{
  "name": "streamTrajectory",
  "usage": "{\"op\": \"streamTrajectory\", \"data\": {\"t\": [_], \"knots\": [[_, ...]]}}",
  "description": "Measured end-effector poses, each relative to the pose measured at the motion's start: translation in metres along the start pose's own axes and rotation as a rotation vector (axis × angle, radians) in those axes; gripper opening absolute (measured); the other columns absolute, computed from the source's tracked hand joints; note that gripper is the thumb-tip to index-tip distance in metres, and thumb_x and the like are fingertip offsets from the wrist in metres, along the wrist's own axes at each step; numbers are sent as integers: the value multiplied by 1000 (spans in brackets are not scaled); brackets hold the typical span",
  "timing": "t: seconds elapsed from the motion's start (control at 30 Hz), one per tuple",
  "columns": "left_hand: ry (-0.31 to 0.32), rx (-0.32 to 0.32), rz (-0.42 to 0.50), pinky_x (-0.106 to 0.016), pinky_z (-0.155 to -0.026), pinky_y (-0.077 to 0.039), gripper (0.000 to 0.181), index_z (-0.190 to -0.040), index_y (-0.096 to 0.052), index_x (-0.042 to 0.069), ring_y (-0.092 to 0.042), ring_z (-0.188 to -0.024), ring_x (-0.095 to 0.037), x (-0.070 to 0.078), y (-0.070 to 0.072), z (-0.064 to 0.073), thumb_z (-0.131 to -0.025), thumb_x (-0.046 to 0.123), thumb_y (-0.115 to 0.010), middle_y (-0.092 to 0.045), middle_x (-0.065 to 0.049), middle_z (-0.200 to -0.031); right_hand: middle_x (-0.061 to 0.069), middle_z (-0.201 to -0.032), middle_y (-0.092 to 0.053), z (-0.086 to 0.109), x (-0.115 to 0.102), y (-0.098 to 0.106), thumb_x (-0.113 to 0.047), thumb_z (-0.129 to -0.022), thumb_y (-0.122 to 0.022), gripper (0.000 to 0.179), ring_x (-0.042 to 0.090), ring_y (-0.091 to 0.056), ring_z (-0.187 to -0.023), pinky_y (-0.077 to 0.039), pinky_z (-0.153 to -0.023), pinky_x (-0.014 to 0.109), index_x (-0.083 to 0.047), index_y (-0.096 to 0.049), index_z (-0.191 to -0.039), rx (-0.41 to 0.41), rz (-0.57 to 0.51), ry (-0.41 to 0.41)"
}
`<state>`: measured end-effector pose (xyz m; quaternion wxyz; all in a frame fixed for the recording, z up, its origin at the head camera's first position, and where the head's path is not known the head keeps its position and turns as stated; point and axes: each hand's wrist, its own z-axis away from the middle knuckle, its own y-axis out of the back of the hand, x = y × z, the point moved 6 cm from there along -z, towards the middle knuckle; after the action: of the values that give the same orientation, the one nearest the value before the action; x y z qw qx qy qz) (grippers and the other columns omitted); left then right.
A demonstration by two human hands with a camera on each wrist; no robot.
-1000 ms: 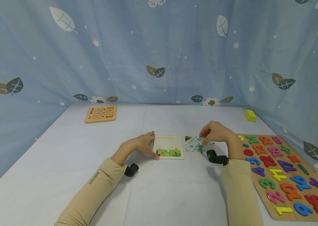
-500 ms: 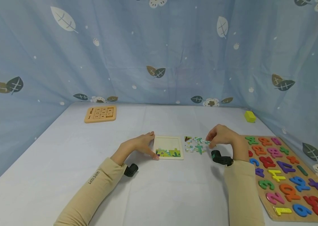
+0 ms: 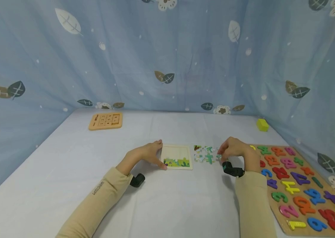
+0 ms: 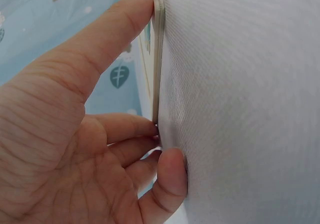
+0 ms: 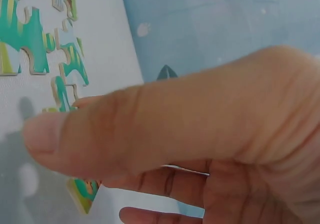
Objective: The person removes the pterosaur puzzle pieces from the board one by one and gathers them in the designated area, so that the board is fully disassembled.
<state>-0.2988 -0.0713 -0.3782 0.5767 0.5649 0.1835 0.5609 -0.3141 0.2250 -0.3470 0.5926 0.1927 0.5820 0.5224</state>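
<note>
My left hand (image 3: 151, 154) grips the left side of a pale wooden puzzle tray (image 3: 176, 146), thumb at the near corner and fingers at the far one. The left wrist view shows the tray's thin edge (image 4: 158, 64) between thumb and fingers. Along the tray's bottom lies a green strip of fitted pieces (image 3: 177, 162). Right of it is a cluster of loose jigsaw pieces (image 3: 204, 154). At the cluster's right end my right hand (image 3: 233, 148) pinches a jigsaw piece (image 5: 61, 92), partly hidden by the thumb. Another piece (image 5: 85, 194) shows below the thumb.
A board of coloured numbers (image 3: 299, 172) lies on the right beside the right forearm. At the back left is a wooden sliding number puzzle (image 3: 105, 121), and a yellow-green block (image 3: 262, 125) stands at the back right. A patterned curtain (image 3: 167, 49) borders the table.
My right hand has moved right from over the middle of the loose pieces to their right end, then slightly nearer. My left hand keeps its place on the tray.
</note>
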Motion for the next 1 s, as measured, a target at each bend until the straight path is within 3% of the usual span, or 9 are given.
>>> {"op": "streamTrajectory", "data": {"t": [0.27, 0.67, 0.9, 1.0], "knots": [[8, -1, -19, -50, -119, -19, 107, -152, -21, -1, -13, -149, -34, -3, 1, 1, -76, 45, -79, -11, -15, -162, 11, -97, -73, -7, 2, -6, -14, -68, -81, 29, 30, -61, -101, -50, -89, 48, -1, -75, -94, -11, 5, -26], [-9, -2, -19, -49, -119, -19, 107, -152, -20, -2, -13, -149, -33, 0, 2, 0, -75, 45, -79, -12, -16, -161, 15, -103, -73, -2, 2, -3, -13, -68, -80, 35, 34, -60, -108, -47, -96, 51, 0, -74, -99, -32, 4, -66], [-9, -4, -21, -50, -119, -19, 107, -152, -20, -1, -13, -149, -34, 1, 1, -1, -75, 45, -79, -11, -16, -161, 17, -108, -72, 3, 0, 5, -13, -69, -78, 35, 39, -58, -111, -46, -96, 55, 1, -74, -101, -15, -19, -38], [-8, -8, -16, -51, -119, -20, 108, -152, -19, 0, -13, -149, -34, 1, 1, -2, -76, 45, -79, -10, -16, -162, 18, -108, -72, 5, -2, 9, -13, -71, -77, 35, 35, -62, -104, -46, -96, 57, 3, -73, -102, -8, -41, -30]]}}
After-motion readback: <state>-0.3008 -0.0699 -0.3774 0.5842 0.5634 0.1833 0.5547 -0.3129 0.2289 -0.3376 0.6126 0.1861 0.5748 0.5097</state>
